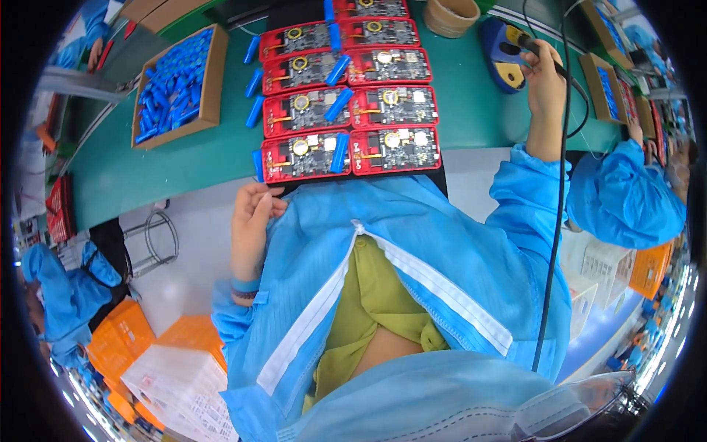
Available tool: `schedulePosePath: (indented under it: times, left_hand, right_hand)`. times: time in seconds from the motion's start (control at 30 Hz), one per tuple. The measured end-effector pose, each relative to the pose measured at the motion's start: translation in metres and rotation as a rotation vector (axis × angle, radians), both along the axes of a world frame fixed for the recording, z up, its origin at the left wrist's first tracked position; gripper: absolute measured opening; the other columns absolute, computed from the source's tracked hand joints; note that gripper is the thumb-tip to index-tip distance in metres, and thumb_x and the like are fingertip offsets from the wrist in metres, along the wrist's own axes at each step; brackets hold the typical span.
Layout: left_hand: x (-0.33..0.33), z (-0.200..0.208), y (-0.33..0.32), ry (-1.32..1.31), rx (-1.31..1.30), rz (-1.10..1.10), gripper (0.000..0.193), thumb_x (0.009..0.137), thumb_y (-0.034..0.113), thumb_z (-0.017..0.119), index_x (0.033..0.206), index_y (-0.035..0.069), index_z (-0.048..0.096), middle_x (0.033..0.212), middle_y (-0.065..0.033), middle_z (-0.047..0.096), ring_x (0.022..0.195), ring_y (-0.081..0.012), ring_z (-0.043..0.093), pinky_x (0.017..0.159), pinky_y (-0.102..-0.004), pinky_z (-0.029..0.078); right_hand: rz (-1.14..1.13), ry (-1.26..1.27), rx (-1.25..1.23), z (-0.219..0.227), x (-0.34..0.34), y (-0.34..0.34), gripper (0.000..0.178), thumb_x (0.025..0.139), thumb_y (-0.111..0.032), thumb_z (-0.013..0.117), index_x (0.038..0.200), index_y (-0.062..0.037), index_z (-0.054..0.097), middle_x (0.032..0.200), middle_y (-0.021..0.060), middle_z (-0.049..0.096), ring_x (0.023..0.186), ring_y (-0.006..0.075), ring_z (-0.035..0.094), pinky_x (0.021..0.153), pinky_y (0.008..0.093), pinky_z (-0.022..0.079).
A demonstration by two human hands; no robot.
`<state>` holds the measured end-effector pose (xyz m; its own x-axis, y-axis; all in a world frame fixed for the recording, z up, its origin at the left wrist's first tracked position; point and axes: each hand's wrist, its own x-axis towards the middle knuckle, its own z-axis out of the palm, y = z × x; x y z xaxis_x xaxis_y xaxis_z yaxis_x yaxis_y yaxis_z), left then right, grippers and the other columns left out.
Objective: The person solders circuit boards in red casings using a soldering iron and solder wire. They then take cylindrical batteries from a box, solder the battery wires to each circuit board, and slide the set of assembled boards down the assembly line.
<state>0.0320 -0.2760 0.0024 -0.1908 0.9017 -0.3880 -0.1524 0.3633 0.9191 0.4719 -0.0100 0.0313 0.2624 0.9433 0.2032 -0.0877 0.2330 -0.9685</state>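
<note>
My right hand (pixel 546 77) is closed around the dark handle of a soldering iron (pixel 530 47), beside a blue and yellow soldering iron stand (pixel 503 62) at the back right. My left hand (pixel 254 217) hovers at the table's near edge, fingers loosely bent and apart, with nothing visible in them. Just beyond it lies the nearest left red case (pixel 300 157) holding a circuit board. Two columns of such red cases run away from me, including the nearest right one (pixel 395 150). Blue cylindrical battery cells lie along them, one (pixel 339 152) across the front left board.
A cardboard box (pixel 213 81) full of blue cells stands left on the green table (pixel 199 173). A round tan container (pixel 451 16) sits at the back. The iron's black cable (pixel 561 184) hangs down at right. Co-workers in blue sit on both sides; orange crates (pixel 121 335) stand lower left.
</note>
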Motion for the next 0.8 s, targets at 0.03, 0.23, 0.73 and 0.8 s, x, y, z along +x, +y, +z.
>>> schedulePosePath:
  times: [0.03, 0.23, 0.73, 0.8]
  left_hand:
    - [-0.001, -0.003, 0.001, 0.001, -0.005, 0.010, 0.019, 0.095, 0.012, 0.048, 0.110, 0.000, 0.048, 0.101, -0.0102, 0.060, 0.086, -0.0137, 0.058, 0.080, -0.0277, 0.047]
    - [0.002, -0.010, 0.010, -0.484, -0.001, 0.058, 0.021, 0.094, 0.010, 0.051, 0.112, 0.000, 0.049, 0.104, -0.0126, 0.061, 0.089, -0.0177, 0.060, 0.080, -0.0292, 0.050]
    - [0.005, -0.004, 0.023, -0.762, 0.151, -0.080, 0.042, 0.092, 0.012, 0.052, 0.132, 0.004, 0.041, 0.114, -0.0111, 0.059, 0.088, -0.0192, 0.063, 0.077, -0.0310, 0.052]
    - [0.007, 0.000, 0.024, -0.709, 0.117, -0.129, 0.041, 0.094, 0.015, 0.050, 0.132, 0.004, 0.040, 0.113, -0.0098, 0.059, 0.087, -0.0171, 0.063, 0.078, -0.0297, 0.052]
  right_hand:
    - [0.042, 0.142, -0.005, 0.000, -0.003, -0.007, 0.028, 0.095, -0.025, 0.052, 0.115, -0.0043, 0.055, 0.087, 0.0069, 0.062, 0.081, 0.0134, 0.059, 0.066, 0.0227, 0.044]
    - [0.393, 0.262, -0.282, -0.025, -0.043, -0.102, 0.030, 0.095, -0.022, 0.051, 0.118, -0.0015, 0.050, 0.093, 0.0095, 0.063, 0.079, 0.0144, 0.059, 0.067, 0.0232, 0.046]
    - [0.755, 0.300, -0.539, -0.027, -0.104, -0.182, 0.051, 0.089, -0.008, 0.057, 0.133, 0.0019, 0.034, 0.106, 0.0117, 0.060, 0.077, 0.0171, 0.061, 0.067, 0.0289, 0.052]
    - [0.749, 0.261, -0.535, -0.023, -0.109, -0.182, 0.049, 0.088, -0.006, 0.056, 0.131, 0.0020, 0.034, 0.106, 0.0119, 0.060, 0.077, 0.0173, 0.062, 0.065, 0.0281, 0.052]
